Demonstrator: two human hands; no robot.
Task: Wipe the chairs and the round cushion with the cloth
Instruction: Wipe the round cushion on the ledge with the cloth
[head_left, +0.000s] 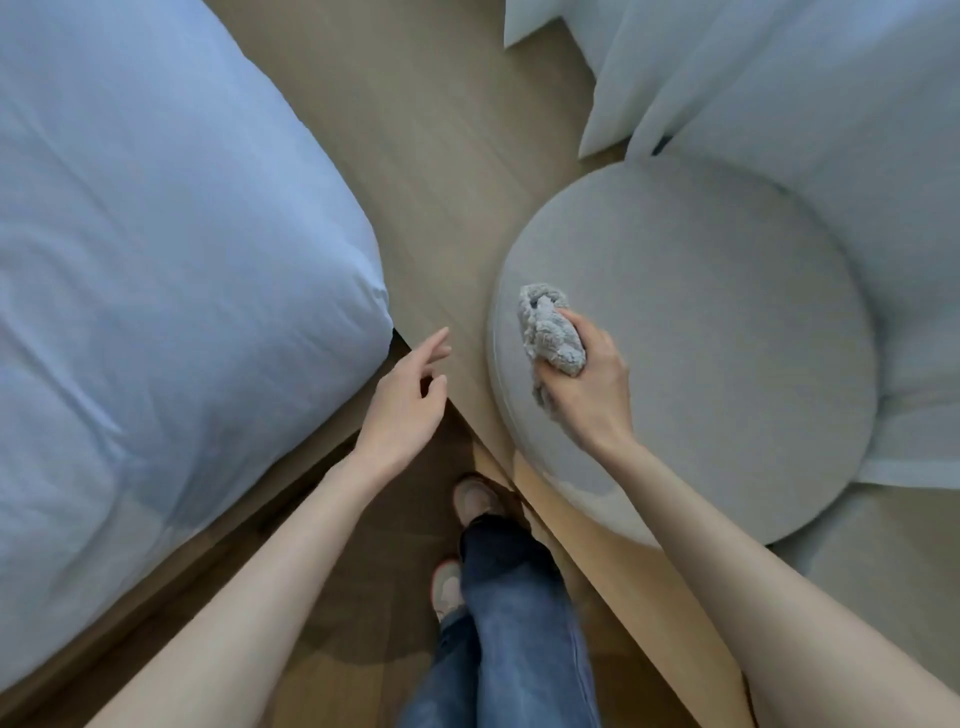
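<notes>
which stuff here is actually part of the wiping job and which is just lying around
Part of the job:
- cloth, gripped by the right hand
- round cushion, with the cloth on it

Just around:
- duvet on the bed
- curtains
- left hand, holding nothing

The cloth is a mottled grey, fluffy-looking against the round cushion, which is a plain pale grey-beige. The duvet on the bed reads soft bluish white, unpatterned. White sheer curtains at the far right. The wooden surface is light tan with faint grain. Blue jeans, beige slippers below.
</notes>
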